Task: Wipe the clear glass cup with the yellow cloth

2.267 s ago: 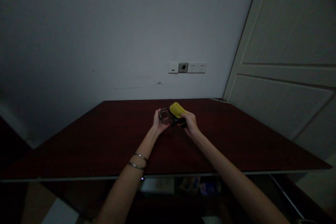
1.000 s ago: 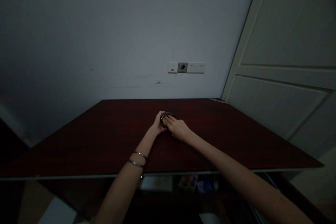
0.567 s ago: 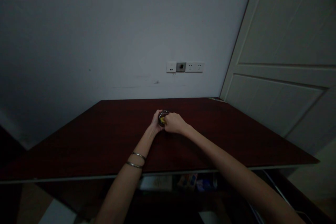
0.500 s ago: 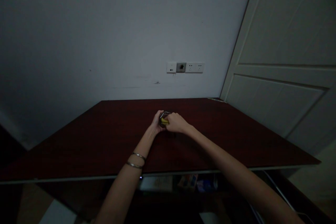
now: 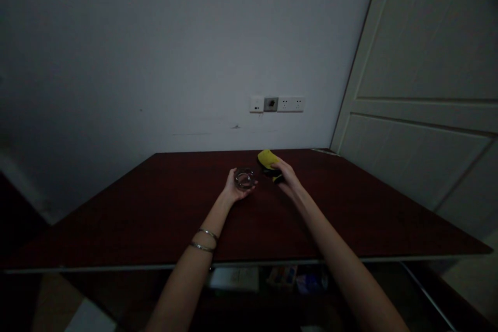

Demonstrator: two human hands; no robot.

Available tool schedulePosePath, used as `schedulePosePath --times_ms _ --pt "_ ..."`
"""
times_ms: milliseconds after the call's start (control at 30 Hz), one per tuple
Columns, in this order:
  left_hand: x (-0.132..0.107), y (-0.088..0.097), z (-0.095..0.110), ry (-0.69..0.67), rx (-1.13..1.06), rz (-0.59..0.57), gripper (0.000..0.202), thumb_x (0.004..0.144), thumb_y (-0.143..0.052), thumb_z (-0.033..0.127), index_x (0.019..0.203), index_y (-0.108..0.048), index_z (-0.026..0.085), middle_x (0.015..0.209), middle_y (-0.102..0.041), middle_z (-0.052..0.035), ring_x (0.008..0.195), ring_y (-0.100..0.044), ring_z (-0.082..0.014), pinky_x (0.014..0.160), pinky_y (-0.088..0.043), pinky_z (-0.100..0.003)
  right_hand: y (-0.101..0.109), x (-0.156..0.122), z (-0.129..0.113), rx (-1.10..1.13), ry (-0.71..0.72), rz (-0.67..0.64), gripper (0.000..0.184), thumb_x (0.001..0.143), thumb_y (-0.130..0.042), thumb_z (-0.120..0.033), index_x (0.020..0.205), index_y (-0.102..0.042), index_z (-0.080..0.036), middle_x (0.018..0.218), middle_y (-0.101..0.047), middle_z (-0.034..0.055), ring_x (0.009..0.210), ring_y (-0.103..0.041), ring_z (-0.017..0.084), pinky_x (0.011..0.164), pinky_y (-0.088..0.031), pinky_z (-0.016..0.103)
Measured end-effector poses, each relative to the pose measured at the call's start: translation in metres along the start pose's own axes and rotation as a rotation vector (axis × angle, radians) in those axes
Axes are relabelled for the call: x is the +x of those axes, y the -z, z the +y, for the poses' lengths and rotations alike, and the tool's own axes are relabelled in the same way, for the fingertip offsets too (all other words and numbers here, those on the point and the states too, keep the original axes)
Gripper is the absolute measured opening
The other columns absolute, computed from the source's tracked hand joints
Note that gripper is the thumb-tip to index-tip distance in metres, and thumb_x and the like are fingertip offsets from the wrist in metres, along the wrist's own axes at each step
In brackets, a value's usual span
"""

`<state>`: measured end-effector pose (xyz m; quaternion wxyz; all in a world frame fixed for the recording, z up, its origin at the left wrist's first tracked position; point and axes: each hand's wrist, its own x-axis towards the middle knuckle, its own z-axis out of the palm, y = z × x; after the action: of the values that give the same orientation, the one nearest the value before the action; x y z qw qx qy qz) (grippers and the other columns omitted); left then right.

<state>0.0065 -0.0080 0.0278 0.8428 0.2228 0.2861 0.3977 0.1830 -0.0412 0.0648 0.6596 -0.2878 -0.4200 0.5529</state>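
My left hand [image 5: 234, 188] cups a small clear glass dish [image 5: 244, 178], like an ashtray, just above the dark red table [image 5: 155, 212], fingers curled round its rim. A little to the right, my right hand [image 5: 285, 177] grips a yellow cloth with a dark edge [image 5: 267, 160], which sticks up past the fingers. The cloth and the dish are apart, with a short gap between them. Two thin bracelets [image 5: 204, 239] circle my left wrist.
The table reaches back to a white wall with a row of sockets [image 5: 277, 104]. A pale panelled door [image 5: 420, 88] stands at the right. Boxes and packets [image 5: 264, 277] lie in the dark under the table's front edge.
My right hand had the yellow cloth pressed into the glass dish; it has now drawn back to the right with the cloth. My left hand still holds the dish.
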Motion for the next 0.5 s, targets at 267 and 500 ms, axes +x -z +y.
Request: schedulePosePath --times_ms 267,500 --pt "0.000 0.001 0.001 0.040 0.043 -0.054 0.059 0.073 -0.033 0.062 0.089 -0.057 0.011 0.078 -0.063 -0.0177 0.050 -0.057 -0.0195 0.035 -0.040 -0.024 0.018 0.015 0.025 0.003 -0.022 0.249 0.025 0.058 -0.059 -0.019 0.083 -0.062 -0.014 0.077 -0.067 0.0016 0.066 -0.061 0.014 0.059 -0.049 0.023" --pt "0.006 0.003 -0.003 0.034 0.062 0.035 0.068 0.072 -0.025 0.065 0.091 -0.057 0.009 0.073 -0.062 -0.0195 0.057 -0.060 -0.0242 0.038 -0.043 -0.029 0.009 0.029 -0.008 -0.933 0.399 -0.270 0.043 0.066 -0.049 -0.013 0.107 -0.058 -0.014 0.107 -0.063 0.0064 0.097 -0.058 0.018 0.088 -0.043 0.034"
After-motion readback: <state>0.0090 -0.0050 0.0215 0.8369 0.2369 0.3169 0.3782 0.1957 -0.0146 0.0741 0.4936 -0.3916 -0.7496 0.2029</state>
